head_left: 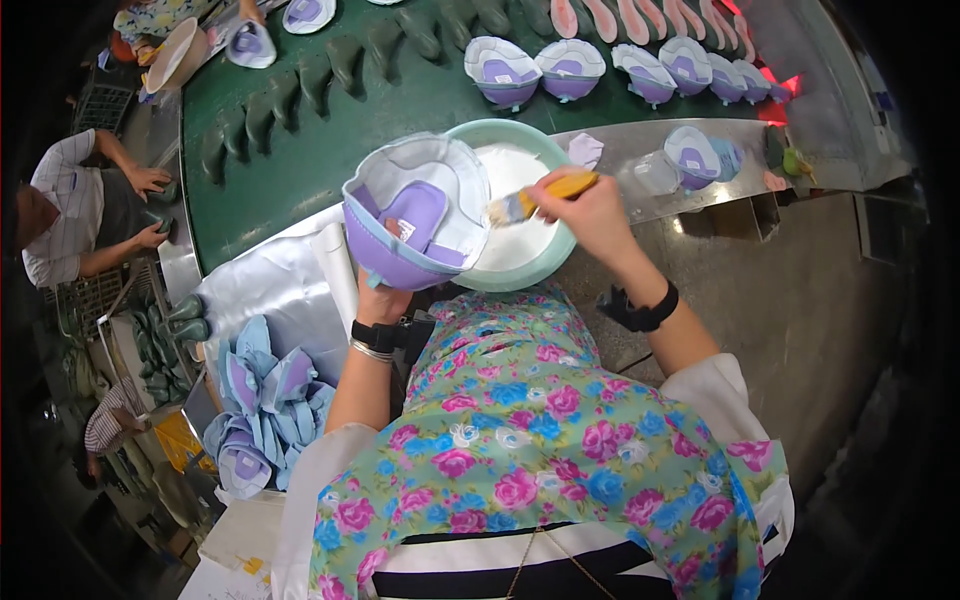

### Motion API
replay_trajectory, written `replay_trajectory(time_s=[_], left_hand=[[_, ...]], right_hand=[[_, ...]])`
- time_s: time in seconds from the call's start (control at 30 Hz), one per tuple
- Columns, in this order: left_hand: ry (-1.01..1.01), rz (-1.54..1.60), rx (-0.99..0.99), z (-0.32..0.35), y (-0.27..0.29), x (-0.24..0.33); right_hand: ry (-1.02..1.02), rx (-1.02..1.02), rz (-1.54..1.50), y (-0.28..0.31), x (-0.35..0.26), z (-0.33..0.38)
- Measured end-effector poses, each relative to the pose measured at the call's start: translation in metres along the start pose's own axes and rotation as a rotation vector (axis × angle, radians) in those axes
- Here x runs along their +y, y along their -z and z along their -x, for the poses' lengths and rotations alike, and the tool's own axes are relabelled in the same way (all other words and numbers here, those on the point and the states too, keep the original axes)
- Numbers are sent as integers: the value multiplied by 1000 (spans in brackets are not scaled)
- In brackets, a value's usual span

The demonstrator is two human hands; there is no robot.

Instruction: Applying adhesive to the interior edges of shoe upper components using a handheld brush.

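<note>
My left hand (382,300) holds up a purple and white shoe upper (418,212) from below, its opening turned toward me; most of the fingers are hidden behind it. In my right hand (590,212) is a paintbrush (545,197) with a yellow handle, gripped between thumb and fingers. Its pale bristles are at the right rim of the upper; whether they touch it I cannot tell. Under both lies a mint-green basin (550,268) with white liquid (515,245) in it.
Dark green shoe lasts (345,62), pink insoles (601,18) and more uppers (502,72) line the green table (300,150). Loose uppers (265,400) are piled at my left. A metal shelf (690,190) runs right. A co-worker (75,215) handles lasts at the far left.
</note>
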State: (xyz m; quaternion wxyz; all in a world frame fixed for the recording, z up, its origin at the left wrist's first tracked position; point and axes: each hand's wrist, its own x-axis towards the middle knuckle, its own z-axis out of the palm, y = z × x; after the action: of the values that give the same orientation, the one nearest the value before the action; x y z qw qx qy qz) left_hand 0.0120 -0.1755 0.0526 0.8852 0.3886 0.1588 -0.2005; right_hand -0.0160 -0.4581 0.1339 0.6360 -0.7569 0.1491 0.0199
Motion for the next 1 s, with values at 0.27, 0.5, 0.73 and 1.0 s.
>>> replay_trajectory(time_s=[0.27,0.5,0.73,1.0], left_hand=[[808,447,-239,-10,55,9],[1037,307,-382,2,-42,3],[683,-63,-34,-9,-40,29],[25,-383,-170,-219,64,54]], right_hand=[[417,-438,44,-17,-82,-10],[449,-540,-85,-25,-72,-45],[-51,-60,-68,40,8,-11],[-196,392,-202,50,26,32]])
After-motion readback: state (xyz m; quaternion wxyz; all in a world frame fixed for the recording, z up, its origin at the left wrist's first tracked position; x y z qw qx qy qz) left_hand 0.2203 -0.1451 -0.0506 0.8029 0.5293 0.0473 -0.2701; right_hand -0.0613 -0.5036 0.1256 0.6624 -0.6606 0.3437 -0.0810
